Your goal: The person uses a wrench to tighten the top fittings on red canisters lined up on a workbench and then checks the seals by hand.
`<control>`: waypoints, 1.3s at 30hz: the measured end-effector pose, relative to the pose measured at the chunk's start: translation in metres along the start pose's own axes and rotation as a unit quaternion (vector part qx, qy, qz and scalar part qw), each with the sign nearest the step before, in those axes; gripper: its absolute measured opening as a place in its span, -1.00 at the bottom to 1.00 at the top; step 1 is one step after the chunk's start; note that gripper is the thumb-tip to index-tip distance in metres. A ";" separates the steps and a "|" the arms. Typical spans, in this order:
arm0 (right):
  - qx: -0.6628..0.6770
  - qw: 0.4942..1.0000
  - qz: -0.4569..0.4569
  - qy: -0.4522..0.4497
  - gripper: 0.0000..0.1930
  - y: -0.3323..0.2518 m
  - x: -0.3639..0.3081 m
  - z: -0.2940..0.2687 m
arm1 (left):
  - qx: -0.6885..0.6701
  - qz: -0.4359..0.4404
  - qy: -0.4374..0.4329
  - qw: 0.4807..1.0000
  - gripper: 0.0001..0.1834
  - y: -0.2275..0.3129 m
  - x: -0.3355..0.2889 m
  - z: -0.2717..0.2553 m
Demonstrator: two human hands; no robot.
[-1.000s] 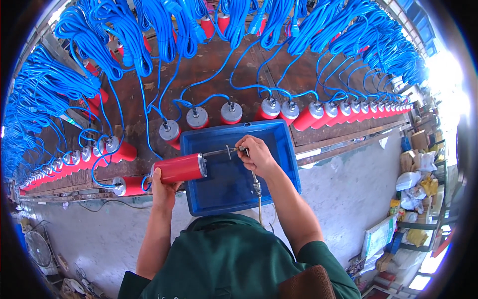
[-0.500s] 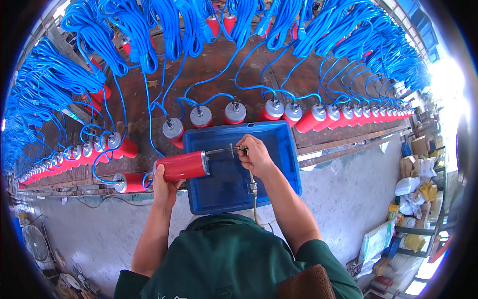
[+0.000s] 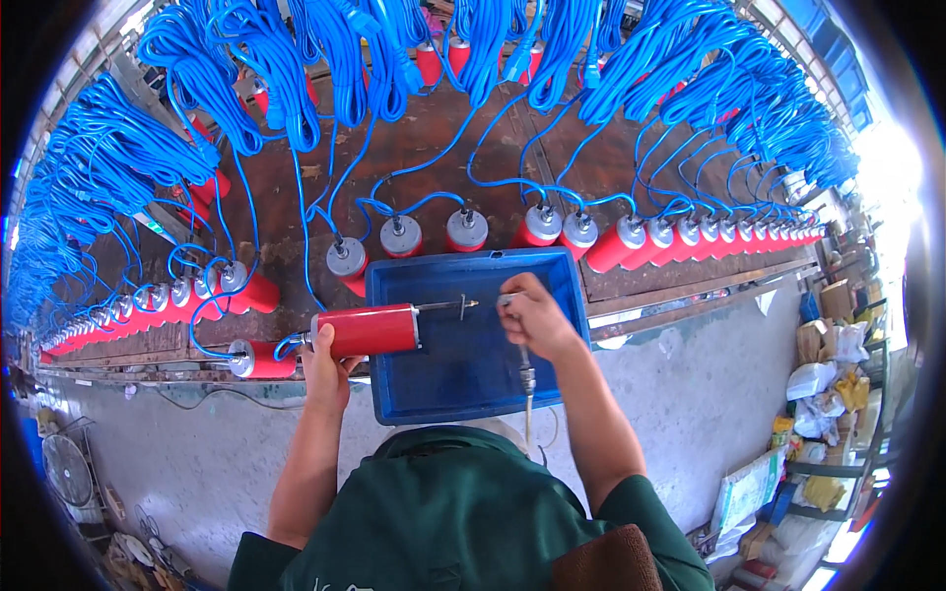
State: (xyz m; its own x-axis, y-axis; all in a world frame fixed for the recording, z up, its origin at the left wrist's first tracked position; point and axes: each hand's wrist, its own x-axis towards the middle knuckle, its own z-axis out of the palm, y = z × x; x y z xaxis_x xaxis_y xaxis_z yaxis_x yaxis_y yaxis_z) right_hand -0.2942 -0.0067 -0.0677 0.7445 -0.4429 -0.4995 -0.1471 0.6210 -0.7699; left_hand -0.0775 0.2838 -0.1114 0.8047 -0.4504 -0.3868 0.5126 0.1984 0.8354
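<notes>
My left hand is wrapped round one end of a red cylinder with silvery end caps, held level over the left side of a blue plastic tub. From its right end a thin metal rod sticks out, with a small crosspiece and a pointed tip. A blue cable joins its left end. My right hand is closed round a metal air-hose fitting, a short gap to the right of the rod's tip. A pale hose hangs below from a metal coupling.
Similar red cylinders with grey tops stand in a long row along the edge of a brown table. Coiled blue cables hang above it. At right are shelves with bags and boxes; a fan stands at lower left.
My right hand has drawn back to the right with the hose fitting, leaving the rod's tip free. The red cylinder has shifted slightly right in my left hand.
</notes>
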 end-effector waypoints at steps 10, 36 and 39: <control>-0.243 0.949 -0.085 0.184 -0.45 -0.035 -0.081 -0.224 | 0.152 0.037 0.082 0.984 -0.35 -0.031 -0.018 0.099; -0.712 0.625 -0.012 0.319 -0.65 -0.004 0.038 -0.313 | 0.139 -0.193 -0.030 0.971 -0.51 -0.078 -0.046 0.123; -0.705 0.623 -0.066 0.333 -0.66 0.005 0.047 -0.315 | 0.353 -0.118 -0.113 0.921 -0.43 -0.088 -0.052 0.113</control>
State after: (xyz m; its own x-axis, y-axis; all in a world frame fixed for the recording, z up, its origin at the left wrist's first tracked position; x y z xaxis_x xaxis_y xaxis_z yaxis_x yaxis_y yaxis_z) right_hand -0.4654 -0.2279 -0.2200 0.4447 -0.8915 -0.0864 -0.8882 -0.4264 -0.1712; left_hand -0.1984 0.1908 -0.1209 0.5720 -0.5935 -0.5663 0.2788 -0.5085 0.8146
